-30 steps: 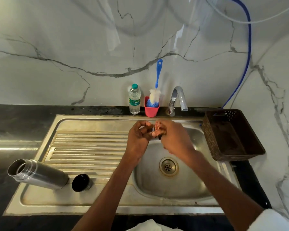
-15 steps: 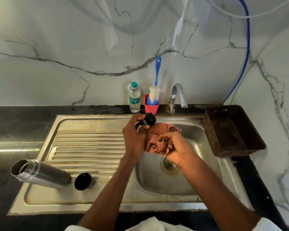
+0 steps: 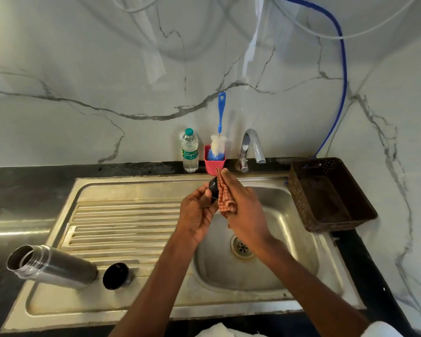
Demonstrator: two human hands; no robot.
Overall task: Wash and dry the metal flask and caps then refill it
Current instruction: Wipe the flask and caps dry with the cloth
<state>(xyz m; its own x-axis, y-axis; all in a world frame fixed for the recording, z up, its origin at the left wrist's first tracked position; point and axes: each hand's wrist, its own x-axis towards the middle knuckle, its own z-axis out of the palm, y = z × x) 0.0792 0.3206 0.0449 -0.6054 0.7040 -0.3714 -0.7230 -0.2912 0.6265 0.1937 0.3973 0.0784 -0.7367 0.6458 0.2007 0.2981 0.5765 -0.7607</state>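
Note:
My left hand [image 3: 197,215] grips a small black cap [image 3: 214,187] above the sink basin [image 3: 277,263]. My right hand [image 3: 246,210] presses a red checked cloth [image 3: 225,200] against the cap's right side, fingers stretched along the cloth. The open metal flask [image 3: 51,267] lies on its side at the drainboard's front left, mouth pointing left. A second black cap [image 3: 116,275] stands right beside the flask's base.
A water bottle [image 3: 190,150], a red cup [image 3: 214,164] holding a blue bottle brush [image 3: 219,132], and the tap [image 3: 250,149] line the back ledge. A brown plastic basket [image 3: 331,193] sits at the sink's right. The drain [image 3: 241,246] lies below my hands.
My right hand turned over from cupping the bunched cloth under the cap to pressing it flat against the cap's side. Both hands rose slightly toward the tap.

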